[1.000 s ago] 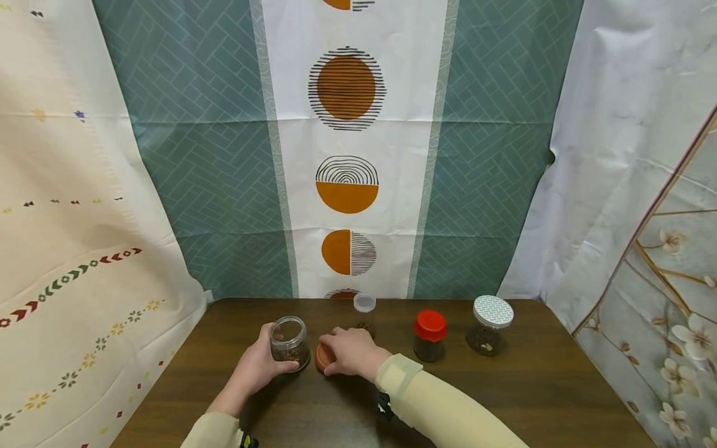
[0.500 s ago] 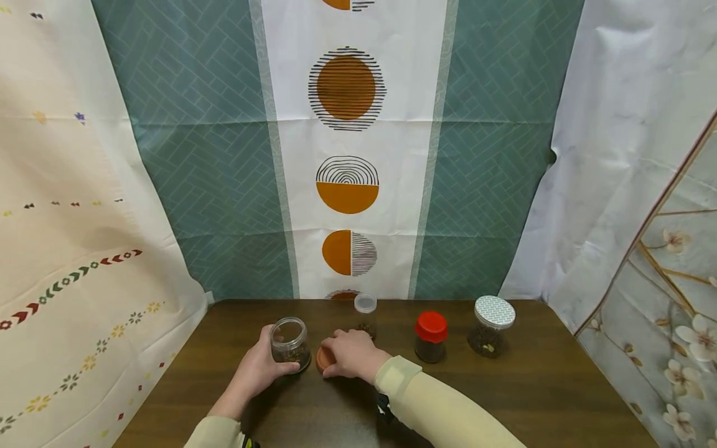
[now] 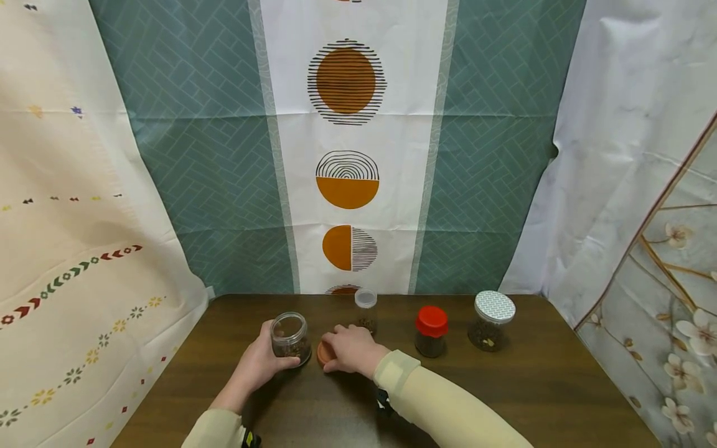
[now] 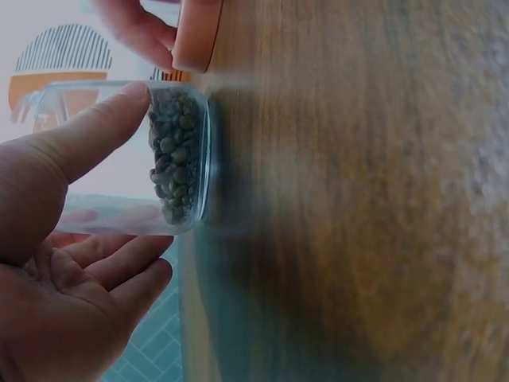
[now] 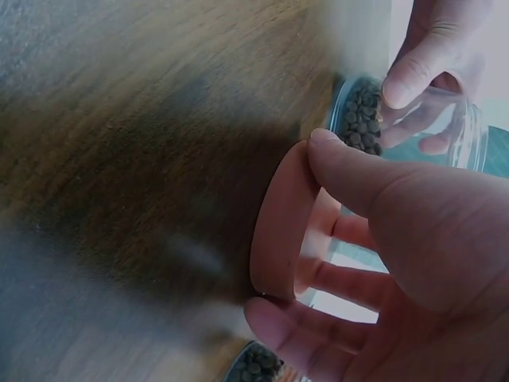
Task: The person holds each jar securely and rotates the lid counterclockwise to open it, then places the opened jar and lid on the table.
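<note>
My left hand (image 3: 259, 362) grips a lidless clear jar (image 3: 290, 339), which stands upright at the left of the table. Thumb and fingers curl round its sides. Small dark pellets (image 4: 173, 151) fill its lower part, as the left wrist view shows. Just right of the jar, an orange-brown round lid (image 5: 280, 227) lies on the wooden tabletop. My right hand (image 3: 355, 350) pinches this lid by its edge, with the thumb on one side and fingers on the other. Its palm side faces the camera in the right wrist view.
Behind my right hand stands a slim clear container (image 3: 366, 311) with a translucent lid. Farther right are a red-lidded jar (image 3: 431, 330) and a wider jar (image 3: 490, 323) with a white patterned lid. Patterned cloths hang behind the wooden table (image 3: 538, 386) and at both sides.
The head view has tilted slightly downward, so everything sits a little higher in it. Both hands, the jar and the lid keep their places.
</note>
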`<state>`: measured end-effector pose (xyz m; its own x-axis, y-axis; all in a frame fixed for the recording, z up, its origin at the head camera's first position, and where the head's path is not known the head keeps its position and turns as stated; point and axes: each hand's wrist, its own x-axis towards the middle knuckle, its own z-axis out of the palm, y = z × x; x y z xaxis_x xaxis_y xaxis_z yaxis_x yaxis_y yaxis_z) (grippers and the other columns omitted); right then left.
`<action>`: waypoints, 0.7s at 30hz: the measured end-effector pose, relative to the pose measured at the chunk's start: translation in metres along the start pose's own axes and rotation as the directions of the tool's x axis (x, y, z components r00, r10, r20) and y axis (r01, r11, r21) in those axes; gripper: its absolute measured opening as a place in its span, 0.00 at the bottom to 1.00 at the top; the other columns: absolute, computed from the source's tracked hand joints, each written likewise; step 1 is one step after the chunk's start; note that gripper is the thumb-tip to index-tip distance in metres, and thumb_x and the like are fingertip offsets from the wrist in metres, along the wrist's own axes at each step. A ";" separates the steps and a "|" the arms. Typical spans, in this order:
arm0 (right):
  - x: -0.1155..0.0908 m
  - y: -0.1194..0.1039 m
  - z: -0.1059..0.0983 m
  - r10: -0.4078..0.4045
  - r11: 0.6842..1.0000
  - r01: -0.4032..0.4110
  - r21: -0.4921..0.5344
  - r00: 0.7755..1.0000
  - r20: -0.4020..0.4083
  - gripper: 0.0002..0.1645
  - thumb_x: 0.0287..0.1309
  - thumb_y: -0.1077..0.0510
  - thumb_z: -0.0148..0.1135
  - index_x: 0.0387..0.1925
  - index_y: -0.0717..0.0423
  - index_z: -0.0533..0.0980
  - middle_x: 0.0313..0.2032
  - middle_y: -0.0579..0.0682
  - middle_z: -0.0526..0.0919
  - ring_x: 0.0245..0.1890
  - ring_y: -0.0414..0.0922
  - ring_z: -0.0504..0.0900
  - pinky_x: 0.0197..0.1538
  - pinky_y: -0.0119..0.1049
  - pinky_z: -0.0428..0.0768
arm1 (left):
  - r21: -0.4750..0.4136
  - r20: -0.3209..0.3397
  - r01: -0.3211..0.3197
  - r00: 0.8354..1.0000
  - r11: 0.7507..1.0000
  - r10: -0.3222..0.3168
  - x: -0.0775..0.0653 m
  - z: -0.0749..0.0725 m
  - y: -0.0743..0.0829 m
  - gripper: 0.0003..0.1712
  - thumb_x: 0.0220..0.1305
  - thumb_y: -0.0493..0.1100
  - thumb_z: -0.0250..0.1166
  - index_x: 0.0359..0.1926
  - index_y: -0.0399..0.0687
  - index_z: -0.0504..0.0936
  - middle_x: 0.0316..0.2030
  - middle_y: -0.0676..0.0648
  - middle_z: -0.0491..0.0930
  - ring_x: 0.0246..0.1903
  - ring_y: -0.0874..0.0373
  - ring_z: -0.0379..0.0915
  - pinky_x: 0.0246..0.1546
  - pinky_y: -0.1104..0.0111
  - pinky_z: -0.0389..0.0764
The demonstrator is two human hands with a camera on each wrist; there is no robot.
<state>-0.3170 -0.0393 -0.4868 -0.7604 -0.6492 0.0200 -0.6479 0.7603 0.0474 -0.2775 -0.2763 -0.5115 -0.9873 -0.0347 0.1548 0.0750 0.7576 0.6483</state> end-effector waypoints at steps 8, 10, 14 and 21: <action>-0.002 0.001 -0.002 0.006 0.999 -0.006 0.033 1.000 0.026 0.41 0.52 0.27 0.65 0.65 0.36 0.73 0.55 0.46 0.78 0.47 0.48 0.78 0.44 0.43 0.78 | -0.019 0.005 -0.010 1.000 1.000 0.010 -0.002 0.000 0.003 0.59 0.44 0.54 0.81 0.70 0.43 0.55 0.56 0.39 0.77 0.54 0.43 0.76 0.53 0.48 0.73; -0.003 0.002 -0.002 0.000 0.999 -0.001 0.034 1.000 0.022 0.42 0.52 0.27 0.65 0.66 0.36 0.73 0.56 0.46 0.77 0.48 0.48 0.78 0.44 0.43 0.78 | -0.026 0.005 -0.014 1.000 1.000 0.014 -0.002 -0.001 0.004 0.59 0.44 0.53 0.81 0.70 0.43 0.55 0.57 0.38 0.77 0.55 0.42 0.75 0.53 0.48 0.73; -0.006 0.003 -0.003 -0.013 0.999 0.012 0.044 1.000 0.002 0.43 0.51 0.26 0.65 0.66 0.37 0.72 0.55 0.46 0.77 0.47 0.47 0.78 0.44 0.43 0.78 | -0.046 0.004 -0.017 1.000 0.999 0.017 -0.003 -0.001 0.006 0.59 0.44 0.52 0.81 0.70 0.44 0.53 0.58 0.36 0.76 0.55 0.41 0.75 0.53 0.47 0.72; -0.012 0.005 -0.009 -0.036 0.998 0.040 0.058 0.998 -0.060 0.43 0.54 0.27 0.63 0.67 0.40 0.71 0.58 0.49 0.76 0.52 0.49 0.76 0.46 0.45 0.79 | -0.103 0.019 -0.026 0.999 0.994 0.028 -0.005 -0.007 0.005 0.64 0.43 0.53 0.81 0.73 0.43 0.50 0.62 0.34 0.71 0.59 0.41 0.71 0.57 0.47 0.69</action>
<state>-0.3107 -0.0278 -0.4783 -0.7324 -0.6763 0.0784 -0.6790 0.7341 -0.0100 -0.2712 -0.2765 -0.5036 -0.9874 -0.0014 0.1585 0.1142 0.6872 0.7175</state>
